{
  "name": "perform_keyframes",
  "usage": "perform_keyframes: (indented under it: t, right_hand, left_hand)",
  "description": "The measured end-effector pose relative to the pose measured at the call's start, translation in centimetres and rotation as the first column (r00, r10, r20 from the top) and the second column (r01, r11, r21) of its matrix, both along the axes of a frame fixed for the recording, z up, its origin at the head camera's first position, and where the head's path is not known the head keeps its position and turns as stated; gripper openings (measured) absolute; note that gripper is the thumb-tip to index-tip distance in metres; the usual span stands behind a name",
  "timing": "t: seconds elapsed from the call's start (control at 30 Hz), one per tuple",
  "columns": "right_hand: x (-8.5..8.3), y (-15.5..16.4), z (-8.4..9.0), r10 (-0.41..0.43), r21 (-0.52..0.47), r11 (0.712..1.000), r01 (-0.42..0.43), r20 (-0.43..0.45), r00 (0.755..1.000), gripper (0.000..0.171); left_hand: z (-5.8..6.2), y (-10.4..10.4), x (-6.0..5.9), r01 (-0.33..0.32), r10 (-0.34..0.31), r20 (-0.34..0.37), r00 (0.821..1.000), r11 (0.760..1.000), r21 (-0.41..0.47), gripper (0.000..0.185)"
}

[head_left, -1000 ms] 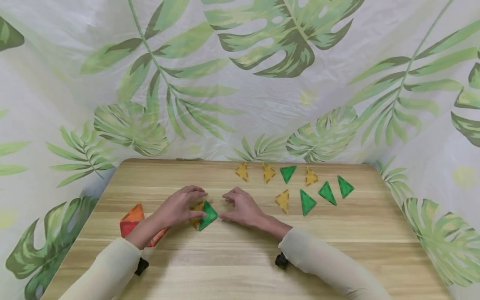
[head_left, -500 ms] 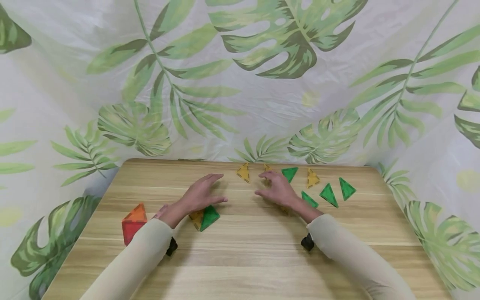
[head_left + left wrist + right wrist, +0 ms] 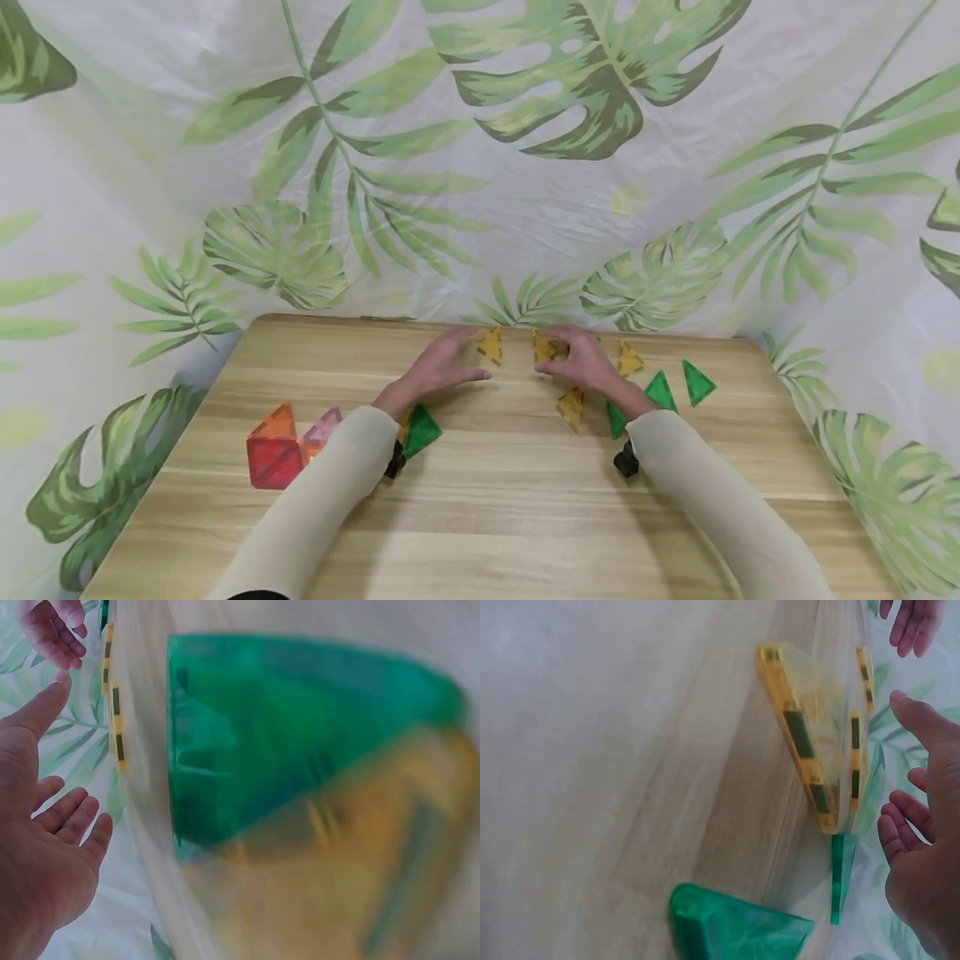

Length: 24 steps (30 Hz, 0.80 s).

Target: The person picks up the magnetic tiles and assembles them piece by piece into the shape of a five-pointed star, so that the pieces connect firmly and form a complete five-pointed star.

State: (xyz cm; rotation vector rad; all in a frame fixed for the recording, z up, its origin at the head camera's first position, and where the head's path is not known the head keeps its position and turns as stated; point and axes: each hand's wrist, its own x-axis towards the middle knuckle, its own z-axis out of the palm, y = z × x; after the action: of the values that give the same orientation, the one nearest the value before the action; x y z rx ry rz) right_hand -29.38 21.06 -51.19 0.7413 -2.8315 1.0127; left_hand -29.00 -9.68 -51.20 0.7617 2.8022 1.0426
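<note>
wooden table (image 3: 487, 517), leaf-print backdrop (image 3: 525, 167)

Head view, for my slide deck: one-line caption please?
Left hand and right hand reach toward yellow triangle tiles at the wooden table's far edge.

pyramid (image 3: 279, 446) left on table (image 3: 495, 517); flat triangles (image 3: 660, 390) right rear; hands (image 3: 442, 367) between
</note>
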Motion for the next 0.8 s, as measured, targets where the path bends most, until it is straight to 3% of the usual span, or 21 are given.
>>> perform_keyframes:
  t: [0.37,0.8]
  right_hand:
    - [-0.9,0.3,-0.7,0.005,0.058,0.998,-0.005,0.011,1.000,0.075]
    - [-1.5,0.2,-1.0,0.033,0.141,0.989,-0.033,0.004,0.999,0.073]
  left_hand:
    - [-0.8,2.3,-1.1,-0.053,0.056,0.028,0.998,0.994,-0.092,0.093]
    - [-1.1,3.8,-1.8,-0.073,0.076,0.026,0.997,0.993,-0.089,0.088]
